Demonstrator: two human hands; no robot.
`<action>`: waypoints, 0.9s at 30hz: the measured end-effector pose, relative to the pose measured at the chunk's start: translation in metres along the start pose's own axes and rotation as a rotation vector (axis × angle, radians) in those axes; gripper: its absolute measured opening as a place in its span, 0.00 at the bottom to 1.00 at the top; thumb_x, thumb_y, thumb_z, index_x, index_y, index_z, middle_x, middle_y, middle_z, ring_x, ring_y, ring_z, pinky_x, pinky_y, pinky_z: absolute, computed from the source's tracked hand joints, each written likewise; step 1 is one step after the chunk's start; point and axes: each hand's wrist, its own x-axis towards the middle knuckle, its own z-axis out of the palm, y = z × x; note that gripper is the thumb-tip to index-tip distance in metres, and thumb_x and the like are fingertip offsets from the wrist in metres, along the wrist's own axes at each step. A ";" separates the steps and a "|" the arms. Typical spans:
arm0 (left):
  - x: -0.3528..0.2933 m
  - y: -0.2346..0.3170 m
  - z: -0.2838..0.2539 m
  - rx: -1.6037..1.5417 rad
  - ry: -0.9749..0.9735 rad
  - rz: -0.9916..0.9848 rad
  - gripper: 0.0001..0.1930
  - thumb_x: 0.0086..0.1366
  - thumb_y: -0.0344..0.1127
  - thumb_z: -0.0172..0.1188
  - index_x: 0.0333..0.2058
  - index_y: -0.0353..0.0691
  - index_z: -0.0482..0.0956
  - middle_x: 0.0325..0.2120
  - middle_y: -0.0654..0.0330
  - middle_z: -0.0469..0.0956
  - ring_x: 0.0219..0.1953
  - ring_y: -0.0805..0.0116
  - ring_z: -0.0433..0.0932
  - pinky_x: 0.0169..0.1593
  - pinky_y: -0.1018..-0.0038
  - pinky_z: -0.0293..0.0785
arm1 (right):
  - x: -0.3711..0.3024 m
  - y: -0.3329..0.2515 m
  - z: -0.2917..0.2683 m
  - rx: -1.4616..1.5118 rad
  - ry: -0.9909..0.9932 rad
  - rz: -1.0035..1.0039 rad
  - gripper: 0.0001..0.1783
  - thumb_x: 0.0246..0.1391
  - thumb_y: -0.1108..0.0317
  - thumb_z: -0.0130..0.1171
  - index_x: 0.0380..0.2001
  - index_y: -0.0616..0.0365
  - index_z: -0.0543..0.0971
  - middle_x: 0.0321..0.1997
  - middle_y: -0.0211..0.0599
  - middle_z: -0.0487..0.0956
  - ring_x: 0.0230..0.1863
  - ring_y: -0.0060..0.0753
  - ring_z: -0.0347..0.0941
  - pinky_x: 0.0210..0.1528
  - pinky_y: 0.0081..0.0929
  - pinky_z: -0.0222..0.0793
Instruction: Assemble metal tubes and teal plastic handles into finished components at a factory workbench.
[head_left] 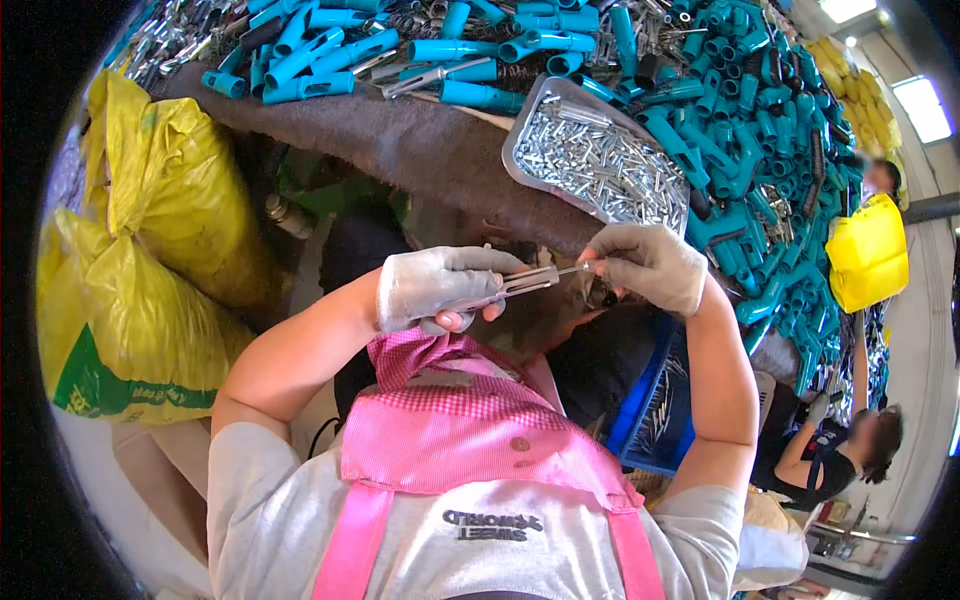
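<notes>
Both of my hands wear pale gloves with bare fingertips, and they meet in front of my pink apron (470, 450). My left hand (430, 285) is closed around a slotted metal tube (530, 281), which points to the right. At the tube's right end my right hand (652, 268) pinches a thin metal pin (573, 269). Whether the pin's tip is inside the tube is too small to tell. Just beyond my right hand stands a clear plastic tray (512, 152) heaped with small shiny metal pins.
Teal plastic tubes (450, 50) and metal parts cover the bench, piled highest at the right (770, 130). Full yellow sacks (180, 180) stand at my left. By my right elbow is a blue crate (628, 425) with thin rods. A co-worker (825, 450) is at far right, near a yellow container (868, 255).
</notes>
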 end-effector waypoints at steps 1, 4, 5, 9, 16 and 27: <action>0.001 -0.001 0.000 0.011 0.011 -0.004 0.23 0.69 0.38 0.51 0.60 0.37 0.65 0.28 0.59 0.74 0.16 0.83 0.61 0.18 0.87 0.57 | -0.001 0.001 0.000 -0.060 0.015 0.025 0.11 0.57 0.70 0.56 0.41 0.63 0.78 0.33 0.28 0.78 0.31 0.16 0.71 0.32 0.18 0.70; 0.004 -0.001 -0.002 0.053 0.019 -0.018 0.22 0.69 0.37 0.50 0.60 0.39 0.65 0.27 0.61 0.73 0.17 0.82 0.61 0.18 0.86 0.58 | -0.005 0.005 0.001 -0.024 0.013 -0.002 0.10 0.57 0.71 0.56 0.41 0.63 0.78 0.33 0.28 0.78 0.31 0.16 0.71 0.32 0.17 0.70; 0.005 -0.001 -0.002 0.067 0.014 -0.020 0.22 0.69 0.36 0.49 0.60 0.40 0.66 0.27 0.62 0.72 0.17 0.82 0.61 0.18 0.86 0.59 | -0.006 0.006 0.001 0.013 0.011 0.038 0.10 0.57 0.71 0.56 0.41 0.63 0.78 0.34 0.28 0.78 0.31 0.16 0.71 0.32 0.17 0.70; 0.005 0.000 -0.004 0.003 -0.043 -0.074 0.22 0.68 0.36 0.50 0.60 0.40 0.66 0.27 0.61 0.72 0.17 0.83 0.62 0.18 0.87 0.59 | -0.008 0.015 0.001 0.208 -0.063 0.078 0.10 0.56 0.72 0.57 0.40 0.64 0.79 0.34 0.29 0.78 0.30 0.17 0.72 0.33 0.18 0.70; 0.007 -0.005 -0.005 -0.021 -0.101 -0.130 0.23 0.68 0.36 0.51 0.60 0.40 0.65 0.27 0.63 0.72 0.15 0.84 0.61 0.16 0.88 0.55 | -0.010 0.033 0.006 0.330 -0.041 0.112 0.11 0.54 0.72 0.60 0.40 0.65 0.79 0.34 0.31 0.79 0.29 0.18 0.72 0.33 0.17 0.70; 0.014 -0.016 0.000 -0.034 -0.115 -0.182 0.23 0.69 0.39 0.53 0.61 0.41 0.65 0.27 0.62 0.71 0.15 0.85 0.62 0.15 0.89 0.55 | -0.002 0.032 0.028 0.310 -0.071 0.106 0.10 0.52 0.73 0.62 0.38 0.65 0.80 0.31 0.31 0.79 0.29 0.18 0.73 0.31 0.18 0.70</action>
